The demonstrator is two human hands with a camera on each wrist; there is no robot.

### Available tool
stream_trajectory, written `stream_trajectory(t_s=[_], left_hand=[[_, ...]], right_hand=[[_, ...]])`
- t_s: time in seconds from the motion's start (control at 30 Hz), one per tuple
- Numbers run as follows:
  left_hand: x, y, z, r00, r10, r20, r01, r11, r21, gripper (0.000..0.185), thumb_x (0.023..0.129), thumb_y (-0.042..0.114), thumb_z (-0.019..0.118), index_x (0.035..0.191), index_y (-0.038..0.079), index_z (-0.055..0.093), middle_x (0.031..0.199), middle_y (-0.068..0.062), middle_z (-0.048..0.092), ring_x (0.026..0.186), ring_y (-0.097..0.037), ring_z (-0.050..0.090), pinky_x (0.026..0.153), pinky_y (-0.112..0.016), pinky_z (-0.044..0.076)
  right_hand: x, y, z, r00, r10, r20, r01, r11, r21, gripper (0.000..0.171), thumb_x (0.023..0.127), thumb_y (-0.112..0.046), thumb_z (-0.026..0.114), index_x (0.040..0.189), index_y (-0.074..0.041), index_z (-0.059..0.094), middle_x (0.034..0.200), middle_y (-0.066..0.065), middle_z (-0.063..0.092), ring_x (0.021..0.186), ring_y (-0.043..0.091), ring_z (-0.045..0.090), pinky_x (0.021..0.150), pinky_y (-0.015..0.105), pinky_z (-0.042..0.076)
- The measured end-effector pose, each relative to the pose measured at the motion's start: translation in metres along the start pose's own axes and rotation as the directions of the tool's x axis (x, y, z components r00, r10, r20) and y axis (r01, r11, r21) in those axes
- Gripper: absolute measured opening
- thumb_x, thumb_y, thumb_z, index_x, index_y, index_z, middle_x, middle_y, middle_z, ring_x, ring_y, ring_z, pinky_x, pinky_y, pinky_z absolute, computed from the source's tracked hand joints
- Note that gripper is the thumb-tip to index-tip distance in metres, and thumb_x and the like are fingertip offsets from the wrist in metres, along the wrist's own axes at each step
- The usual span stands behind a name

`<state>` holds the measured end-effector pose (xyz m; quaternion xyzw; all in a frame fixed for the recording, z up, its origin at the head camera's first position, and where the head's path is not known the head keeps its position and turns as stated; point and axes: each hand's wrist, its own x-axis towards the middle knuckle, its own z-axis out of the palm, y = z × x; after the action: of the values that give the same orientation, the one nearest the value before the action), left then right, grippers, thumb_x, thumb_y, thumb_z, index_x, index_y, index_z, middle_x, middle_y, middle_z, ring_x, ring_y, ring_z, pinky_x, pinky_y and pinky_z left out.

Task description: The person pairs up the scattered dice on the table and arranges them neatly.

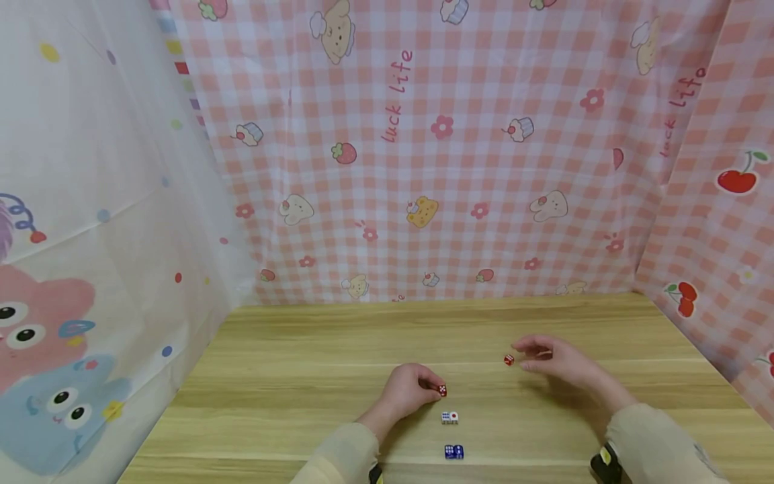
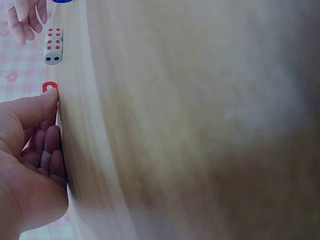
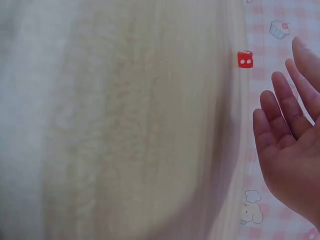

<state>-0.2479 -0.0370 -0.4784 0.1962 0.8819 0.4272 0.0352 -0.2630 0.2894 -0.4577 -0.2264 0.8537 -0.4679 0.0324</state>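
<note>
Between thumb and fingers, my left hand (image 1: 409, 391) pinches a red die (image 1: 443, 390) with white pips, low over the wooden table. In the left wrist view the thumb tip overlaps this die (image 2: 49, 86). A second red die (image 1: 509, 359) lies farther back, to the right. Just right of it is my right hand (image 1: 555, 361), its fingers extended and holding nothing. The right wrist view shows a gap between that die (image 3: 245, 59) and the open fingers. Nearer than the left hand's die, two white dice (image 1: 450, 418) sit side by side.
Two blue dice (image 1: 454, 452) stand side by side nearer the front of the wooden table (image 1: 290, 349). A pink checked cloth (image 1: 387, 175) hangs behind the table, and a white printed cloth (image 1: 139, 202) hangs at the left.
</note>
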Motion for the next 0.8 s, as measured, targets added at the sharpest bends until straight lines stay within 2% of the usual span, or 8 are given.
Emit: stream_trajectory(t_s=[0.23, 0.37, 0.6, 0.8], left_hand=[[0.0, -0.001, 0.0, 1.0, 0.009, -0.003, -0.009, 1.0, -0.006, 0.014, 0.076, -0.001, 0.082, 0.085, 0.009, 0.078, 0.078, 0.007, 0.067, 0.074, -0.004, 0.056, 0.073, -0.026, 0.047], [0.0, -0.001, 0.0, 1.0, 0.001, -0.002, -0.001, 1.0, -0.003, 0.013, 0.077, 0.0, 0.082, 0.085, 0.01, 0.078, 0.078, 0.008, 0.067, 0.074, -0.004, 0.055, 0.072, -0.026, 0.046], [0.0, 0.0, -0.001, 1.0, -0.007, 0.009, 0.007, 1.0, -0.008, 0.012, 0.078, 0.001, 0.081, 0.086, 0.01, 0.078, 0.078, 0.008, 0.067, 0.075, -0.003, 0.055, 0.073, -0.025, 0.046], [0.0, 0.0, -0.001, 1.0, 0.01, 0.009, -0.01, 1.0, 0.002, 0.013, 0.077, 0.0, 0.081, 0.086, 0.009, 0.078, 0.078, 0.007, 0.067, 0.074, -0.003, 0.055, 0.072, -0.025, 0.046]], right_hand=[[0.007, 0.007, 0.002, 0.998, 0.057, 0.018, -0.057, 0.998, 0.004, 0.04, 0.091, -0.011, 0.072, 0.124, 0.008, 0.06, 0.121, 0.022, 0.063, 0.11, 0.037, 0.058, 0.089, 0.033, 0.048], [0.013, 0.014, 0.002, 0.997, 0.054, 0.048, -0.054, 0.998, -0.01, 0.042, 0.091, -0.013, 0.072, 0.125, 0.008, 0.059, 0.122, 0.023, 0.063, 0.112, 0.036, 0.058, 0.091, 0.034, 0.048], [0.022, 0.024, 0.0, 0.995, 0.039, 0.095, -0.042, 0.999, 0.031, 0.042, 0.089, -0.011, 0.074, 0.124, 0.008, 0.061, 0.124, 0.023, 0.062, 0.112, 0.026, 0.057, 0.092, 0.025, 0.045], [0.024, 0.024, 0.001, 0.993, 0.028, 0.111, -0.032, 0.999, 0.028, 0.04, 0.088, -0.01, 0.074, 0.122, 0.007, 0.063, 0.123, 0.023, 0.062, 0.11, 0.028, 0.057, 0.09, 0.027, 0.045]])
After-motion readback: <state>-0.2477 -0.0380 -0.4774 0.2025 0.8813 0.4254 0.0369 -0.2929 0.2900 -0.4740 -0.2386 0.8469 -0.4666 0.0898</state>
